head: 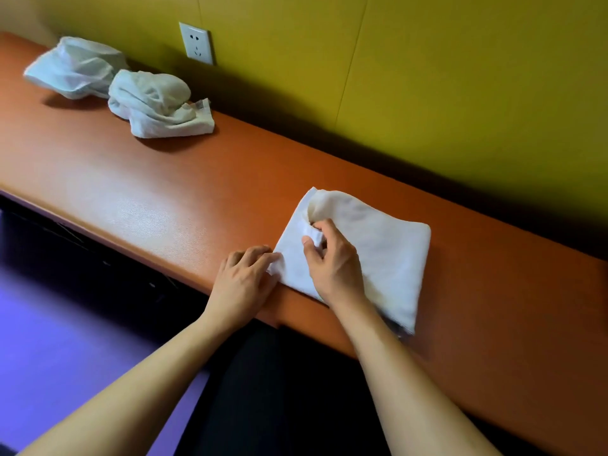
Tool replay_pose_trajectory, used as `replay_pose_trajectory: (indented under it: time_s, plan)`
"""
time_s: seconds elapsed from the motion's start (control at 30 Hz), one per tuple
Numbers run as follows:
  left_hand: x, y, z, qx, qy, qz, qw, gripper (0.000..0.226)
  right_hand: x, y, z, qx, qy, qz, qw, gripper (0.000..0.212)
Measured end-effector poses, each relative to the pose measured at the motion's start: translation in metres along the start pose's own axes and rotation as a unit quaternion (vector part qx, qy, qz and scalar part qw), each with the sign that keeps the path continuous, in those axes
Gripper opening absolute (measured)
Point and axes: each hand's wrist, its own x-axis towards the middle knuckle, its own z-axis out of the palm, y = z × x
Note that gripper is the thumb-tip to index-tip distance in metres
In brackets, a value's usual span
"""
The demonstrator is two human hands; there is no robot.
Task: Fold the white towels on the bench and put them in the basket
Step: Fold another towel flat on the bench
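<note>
A white towel (388,251), partly folded, lies on the orange bench (171,192) near its front edge. My right hand (332,261) rests on top of it and pinches a fold of the cloth between thumb and fingers. My left hand (245,278) sits at the towel's near left corner and holds that corner with its fingertips. Two more white towels lie crumpled far left on the bench: one (158,103) in a loose heap, the other (74,67) behind it near the wall. No basket is in view.
A yellow-green padded wall (427,77) runs along the back of the bench, with a white power socket (196,43) above the crumpled towels. Below the bench's front edge is dark space and a purple floor (59,340).
</note>
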Motion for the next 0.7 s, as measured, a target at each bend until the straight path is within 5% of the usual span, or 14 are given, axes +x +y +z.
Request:
replay_pose_trajectory:
  time_s: [0.2, 0.37, 0.53, 0.6, 0.7]
  plan:
    - [-0.001, 0.001, 0.002, 0.002, 0.001, -0.011, 1.0, 0.043, 0.007, -0.01, -0.009, 0.075, 0.068, -0.025, 0.995, 0.018]
    - [0.0, -0.005, 0.006, -0.069, 0.028, -0.009, 0.997, 0.04, -0.005, 0.002, 0.021, -0.018, -0.101, -0.002, 0.995, 0.029]
    - [0.002, 0.005, -0.012, -0.233, 0.064, -0.056, 0.969, 0.056, -0.014, 0.0, 0.012, 0.055, -0.167, 0.003, 0.984, 0.06]
    - [0.001, 0.014, -0.019, -0.215, 0.094, -0.036, 0.972, 0.059, -0.02, 0.009, 0.001, 0.02, -0.145, -0.02, 0.989, 0.052]
    - [0.003, 0.026, -0.022, -0.041, 0.078, 0.054, 0.995, 0.052, -0.035, 0.04, -0.024, -0.117, -0.08, -0.033, 0.989, 0.049]
